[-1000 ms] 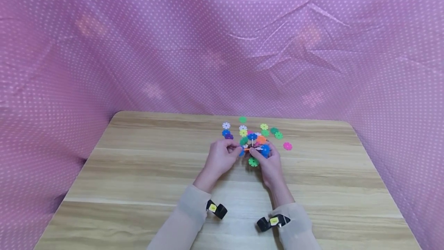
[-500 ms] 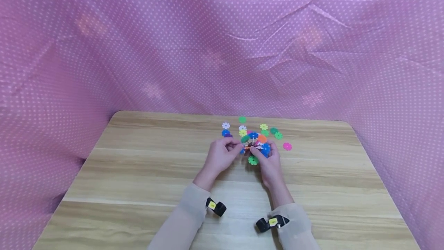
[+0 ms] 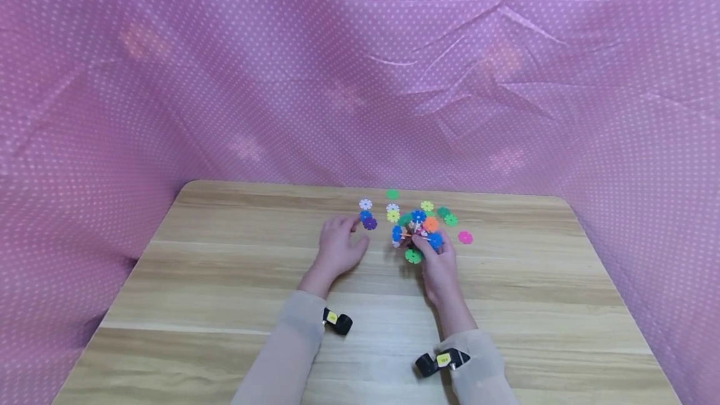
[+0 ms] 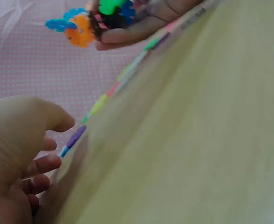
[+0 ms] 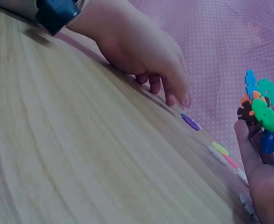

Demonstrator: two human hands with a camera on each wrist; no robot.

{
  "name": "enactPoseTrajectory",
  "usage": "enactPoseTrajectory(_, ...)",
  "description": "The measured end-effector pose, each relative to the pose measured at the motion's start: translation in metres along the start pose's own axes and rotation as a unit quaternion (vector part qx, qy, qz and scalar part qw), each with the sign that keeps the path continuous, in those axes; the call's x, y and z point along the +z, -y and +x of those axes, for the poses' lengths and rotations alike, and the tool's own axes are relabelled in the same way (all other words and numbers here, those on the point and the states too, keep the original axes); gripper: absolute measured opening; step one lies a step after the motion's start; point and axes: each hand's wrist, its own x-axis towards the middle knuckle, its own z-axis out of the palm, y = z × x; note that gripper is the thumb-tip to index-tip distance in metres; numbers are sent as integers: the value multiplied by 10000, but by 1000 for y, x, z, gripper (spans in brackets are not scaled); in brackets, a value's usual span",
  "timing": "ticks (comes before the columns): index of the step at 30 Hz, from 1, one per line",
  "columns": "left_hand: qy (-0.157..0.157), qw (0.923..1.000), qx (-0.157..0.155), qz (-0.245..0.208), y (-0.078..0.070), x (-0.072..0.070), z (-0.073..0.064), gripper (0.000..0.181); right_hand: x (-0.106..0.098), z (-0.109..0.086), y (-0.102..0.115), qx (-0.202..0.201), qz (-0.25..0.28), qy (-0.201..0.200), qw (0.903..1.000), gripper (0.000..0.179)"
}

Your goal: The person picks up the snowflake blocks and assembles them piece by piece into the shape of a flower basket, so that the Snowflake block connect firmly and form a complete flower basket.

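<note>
A: Starting at the right hand (image 3: 440, 267); how set?

B: Thumb and fingers clamped on the cluster of joined discs (image 3: 415, 230); held up off the table (image 3: 225, 292).

A: And the left hand (image 3: 340, 246)?

B: Thumb apart from fingers, nothing gripped; poised just beside the purple disc (image 3: 369, 224) and blue disc (image 3: 365, 215); cannot tell whether touching either.

A: Done so far?

B: Judged partway; already slotted together at differing angles, with an orange disc (image 3: 430, 224) on the far side and a bright green disc (image 3: 413, 256) on the near side; too covered by fingers to count.

A: And left over?

B: Lying loose: purple and blue, plus a white disc (image 3: 365, 204) just behind; farther out, a yellow disc (image 3: 392, 215), then a lime disc (image 3: 392, 194) near the back edge; off to the right, a dark green disc (image 3: 444, 212) and a pink disc (image 3: 465, 238); more behind the cluster, partly hidden; judged as stock not yet joined.
</note>
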Motion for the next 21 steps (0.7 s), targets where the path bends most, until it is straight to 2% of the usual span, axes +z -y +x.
enactPoseTrajectory(2, 194, 9990, 141, 384, 0, 2, -1, 65, 0, 0, 0, -10, 55, 10, 10000, 57)
enactPoseTrajectory(5, 349, 9968, 248, 668, 0, 4, -3, 64, 1, -1, -1, -32, 95, -13, 9999, 59)
enactPoseTrajectory(13, 247, 9990, 214, 318, -4, 4, -6, 34, -3, -1, -3, 149, -24, -100, 9998, 59)
enactPoseTrajectory(21, 224, 9987, 264, 376, -7, 3, -6, 27, -1, -2, -3, 144, 291, 141, 9994, 59)
